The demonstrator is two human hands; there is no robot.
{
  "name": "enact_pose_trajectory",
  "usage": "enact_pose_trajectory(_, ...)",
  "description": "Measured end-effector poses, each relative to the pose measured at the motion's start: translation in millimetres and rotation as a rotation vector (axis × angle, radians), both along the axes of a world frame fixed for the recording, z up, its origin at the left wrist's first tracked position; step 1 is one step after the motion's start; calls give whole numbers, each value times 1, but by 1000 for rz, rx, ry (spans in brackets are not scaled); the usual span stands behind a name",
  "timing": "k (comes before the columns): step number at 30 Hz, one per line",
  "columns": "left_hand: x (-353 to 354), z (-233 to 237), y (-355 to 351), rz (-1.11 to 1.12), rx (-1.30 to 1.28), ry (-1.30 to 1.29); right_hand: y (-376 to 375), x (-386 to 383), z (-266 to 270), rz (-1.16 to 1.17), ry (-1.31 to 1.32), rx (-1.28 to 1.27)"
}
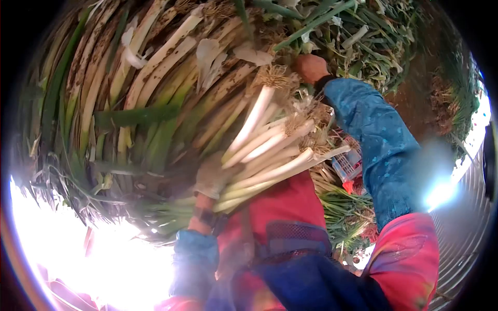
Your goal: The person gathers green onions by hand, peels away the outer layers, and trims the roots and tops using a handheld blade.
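My left hand (211, 179), in what looks like a pale glove, is wrapped round a bunch of leeks (259, 147) in front of my body. Their white shanks and rooted ends point up and to the right, while the green leaves trail off to the lower left. Higher up, my right hand (311, 68) is closed beside the root ends and loose trimmings. Its fingertips are hidden, so I cannot make out what is in it. A large heap of soil-stained leeks (150, 78) lies to the left of both hands.
Cut green leaves (358, 44) and peeled scraps pile up at the top right. Below my right forearm is a plastic crate (347, 163) with a red part by it. More leeks (345, 215) lie beside my leg. Ribbed sheeting (461, 233) is at the far right.
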State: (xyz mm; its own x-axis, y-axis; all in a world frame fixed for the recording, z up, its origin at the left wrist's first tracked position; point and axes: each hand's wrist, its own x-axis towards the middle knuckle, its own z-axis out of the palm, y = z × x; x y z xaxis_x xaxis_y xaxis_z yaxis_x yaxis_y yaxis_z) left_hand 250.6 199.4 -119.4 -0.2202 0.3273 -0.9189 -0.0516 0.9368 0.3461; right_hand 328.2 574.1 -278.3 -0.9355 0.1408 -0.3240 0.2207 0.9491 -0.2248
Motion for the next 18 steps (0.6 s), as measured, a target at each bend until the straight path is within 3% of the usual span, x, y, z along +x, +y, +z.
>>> enact_pose_trajectory(1, 1, 1, -1, -11, -6, -7, 1, 2, -7, 37, -134, 74)
enact_pose_trajectory(4, -5, 16, 9, -27, -34, -16, -15, -18, 34, 116, -50, 118)
enact_pose_trajectory(5, -2, 15, 8, -37, -16, -12, -23, -37, 48, -49, -236, 86)
enact_pose_trajectory(6, 0, 13, 5, -46, -3, -6, -23, -43, 60, 17, -221, 122)
enact_pose_trajectory(8, -1, 15, 2, -63, 1, -27, -18, -47, 73, 156, -174, 185)
enact_pose_trajectory(9, -5, 21, 6, -71, -2, -59, 3, -34, 48, 335, 72, 164)
enact_pose_trajectory(12, 1, 20, -3, -138, 44, -33, 12, -61, 66, 168, 15, 205)
enact_pose_trajectory(14, 2, 20, 0, -183, 62, -9, 28, -84, 89, 222, 283, 195)
enact_pose_trajectory(16, 3, 16, -2, -184, 37, -57, 34, -117, 125, -111, 138, -299)
enact_pose_trajectory(17, 3, 15, -3, -190, 30, -74, 33, -113, 125, -49, 276, -442)
enact_pose_trajectory(18, -1, 14, -2, -155, 58, -92, 39, -110, 122, 4, 262, -421)
